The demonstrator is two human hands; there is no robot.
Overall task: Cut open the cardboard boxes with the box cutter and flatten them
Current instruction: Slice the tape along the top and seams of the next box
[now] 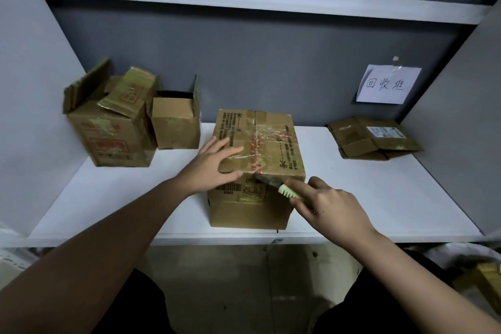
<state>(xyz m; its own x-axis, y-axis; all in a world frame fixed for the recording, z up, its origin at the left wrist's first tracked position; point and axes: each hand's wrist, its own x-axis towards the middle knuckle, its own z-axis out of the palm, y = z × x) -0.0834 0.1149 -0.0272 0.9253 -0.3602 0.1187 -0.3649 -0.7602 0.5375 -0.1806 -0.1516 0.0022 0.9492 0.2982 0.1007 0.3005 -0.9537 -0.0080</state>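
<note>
Brown corrugated cardboard across a white bench [379, 198], left to right. Far left: an opened printed carton [108, 133] with flaps up and crumpled, red markings on its front. Touching its right side, a smaller open box [175, 127], one flap upright at the back. Centre, near the bench's front edge: a sealed taped box [260, 144], clear tape with red print along the top seam, dashed cut lines with scissor marks, a barcode label on the near face. Left hand [214, 165] flat on the near-left corner of that top, fingers [230, 153] straight and spread, pressing down, thumb along the front edge. Right hand [333, 211] just beside the near face, fingers [298, 190] curled round a pale green box cutter [282, 188], index finger stretched along the handle. Dark blade at the front end of the top seam, touching the tape at the edge. Far right, well apart: a flattened box [374, 138] lying on the bench, a white shipping label on it. Above it, on the grey back wall, a taped paper sign [387, 84] with handwritten characters.
</note>
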